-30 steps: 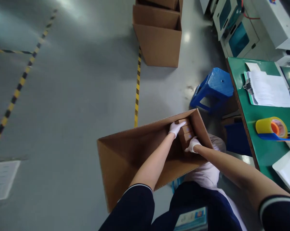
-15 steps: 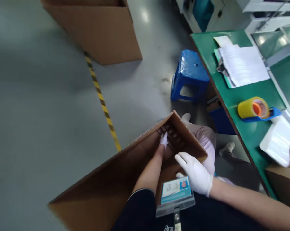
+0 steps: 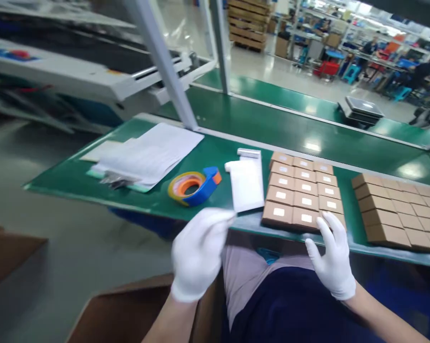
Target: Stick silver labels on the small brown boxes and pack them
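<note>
Labelled boxes: on the green desk, tight block, white stickers up, front row at the near edge; three columns running away from the person.
Nearer hand: right hand, at the block's front right corner; left hand well off to the left, short of the white sheet.
Block vs right fingers: straight ahead and to the left, fingertips overlapping the front right box (contact or just above, can't tell from here).
Long axis: columns five deep, so the block looks longer front to back; single box looks wider across, though foreshortening muddies that.
Right fingers: apart, thumb out to the left, nothing seen gripped.
Left fingers: motion blur, bent toward the thumb; gap or grip, cannot tell.
Plain boxes: second block, right of the labelled one, strip of desk between.
Tape dispenser: beyond left hand, left of sheet.
Open carton: low, below left hand.
</note>
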Tool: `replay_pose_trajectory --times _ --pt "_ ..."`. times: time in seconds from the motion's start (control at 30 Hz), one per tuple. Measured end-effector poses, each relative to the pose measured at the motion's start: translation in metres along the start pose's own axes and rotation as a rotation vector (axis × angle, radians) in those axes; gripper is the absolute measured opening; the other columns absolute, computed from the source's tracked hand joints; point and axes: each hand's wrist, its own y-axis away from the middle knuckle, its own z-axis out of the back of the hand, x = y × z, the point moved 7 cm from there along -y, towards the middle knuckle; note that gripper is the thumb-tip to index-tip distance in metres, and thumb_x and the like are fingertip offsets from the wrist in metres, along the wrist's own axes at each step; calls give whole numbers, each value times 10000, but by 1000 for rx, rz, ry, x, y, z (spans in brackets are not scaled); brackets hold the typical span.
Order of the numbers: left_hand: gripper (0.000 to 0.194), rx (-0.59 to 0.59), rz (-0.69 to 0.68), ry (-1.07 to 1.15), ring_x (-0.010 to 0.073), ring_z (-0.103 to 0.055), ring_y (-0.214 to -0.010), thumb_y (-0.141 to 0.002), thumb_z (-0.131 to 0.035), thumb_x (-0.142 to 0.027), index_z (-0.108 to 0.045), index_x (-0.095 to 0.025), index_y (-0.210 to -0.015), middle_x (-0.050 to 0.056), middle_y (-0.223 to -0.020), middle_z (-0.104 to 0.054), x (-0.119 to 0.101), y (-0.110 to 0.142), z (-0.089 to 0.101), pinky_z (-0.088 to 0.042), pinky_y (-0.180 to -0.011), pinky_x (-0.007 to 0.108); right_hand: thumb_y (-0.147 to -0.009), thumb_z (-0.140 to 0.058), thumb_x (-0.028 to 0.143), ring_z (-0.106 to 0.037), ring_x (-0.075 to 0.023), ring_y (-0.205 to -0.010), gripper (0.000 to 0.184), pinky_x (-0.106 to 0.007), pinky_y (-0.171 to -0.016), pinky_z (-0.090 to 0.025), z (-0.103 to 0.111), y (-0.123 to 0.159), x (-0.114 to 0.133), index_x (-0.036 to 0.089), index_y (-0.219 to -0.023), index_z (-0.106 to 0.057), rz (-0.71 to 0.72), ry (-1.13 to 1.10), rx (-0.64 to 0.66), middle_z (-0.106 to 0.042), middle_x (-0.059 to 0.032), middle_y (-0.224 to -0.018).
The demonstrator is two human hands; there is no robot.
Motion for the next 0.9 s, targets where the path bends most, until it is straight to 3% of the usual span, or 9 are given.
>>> replay_pose_trajectory --times 0.1,0.17,0.23,0.27,0.37,0.57,0.73,0.83,0.9 --pt "372 410 -317 -16 287 -685 -1120 -981 -487 -511 -788 -333 -1107 33 -1150 -769 -101 -90 -133 -529 -1032 425 -999 -565 400 -360 -435 -1490 686 -696 -1153 -373 7 6 -42 221 -1606 -298 -120 134 -45 -412 -231 -1558" --pt "437 654 -417 -138 278 -622 -1271 -1010 -460 -497 -723 -292 -1293 51 -1339 -710 -137 -131 -229 -461 -1117 388 -1017 -486 487 -280 -464 -1524 701 -717 -1169 -311 -4 10 -63 163 -1605 -284 -181 183 -3 -341 -263 -1604" --pt "528 833 -381 -382 325 -515 -1410 -1012 -469 -529 -630 -248 -1429 94 -1490 -610 -139 -159 -312 -371 -1189 424 -1019 -420 559 -230 -484 -1538 747 -727 -1176 -262 -20 12 -79 119 -1602 -265 -217 204 59 -283 -285 -1636" --pt "564 892 -344 -437 375 -549 -1368 -1008 -463 -562 -676 -186 -1371 158 -1437 -640 -135 -169 -344 -395 -1160 462 -1010 -414 591 -228 -492 -1535 778 -725 -1176 -248 -27 11 -87 102 -1597 -262 -231 210 90 -276 -294 -1638" --pt "638 994 -244 -538 404 -677 -1159 -1015 -402 -601 -793 -99 -1065 238 -1175 -742 -114 -185 -399 -485 -1030 455 -932 -503 674 -330 -495 -1469 883 -673 -1150 -281 -34 -2 -119 70 -1545 -306 -351 229 143 -372 -319 -1573" --pt "644 970 -117 -600 264 -711 -1006 -992 -448 -704 -734 -130 -1051 153 -1092 -743 -86 -200 -412 -551 -939 422 -759 -691 603 -587 -404 -1105 823 -482 -907 -410 -21 -37 -193 98 -1361 -445 -670 304 378 -617 -229 -1201" --pt "625 884 -160 -506 222 -709 -933 -1014 -438 -685 -724 -132 -955 115 -989 -742 -118 -203 -400 -571 -921 421 -682 -744 529 -601 -369 -994 691 -417 -794 -394 6 -65 -214 133 -1198 -511 -679 376 311 -628 -179 -1060" --pt "706 775 -236 -392 248 -715 -975 -1018 -384 -707 -746 -130 -830 139 -926 -754 -162 -216 -348 -566 -946 406 -668 -753 560 -584 -369 -935 709 -429 -746 -388 54 -90 -187 148 -1197 -522 -511 419 94 -611 -157 -986" --pt "611 641 -290 -268 238 -700 -1116 -1037 -408 -653 -761 -157 -988 61 -1046 -756 -187 -223 -276 -558 -1012 412 -666 -768 610 -570 -396 -950 783 -474 -751 -409 86 -107 -150 153 -1252 -518 -392 409 -45 -595 -165 -996"
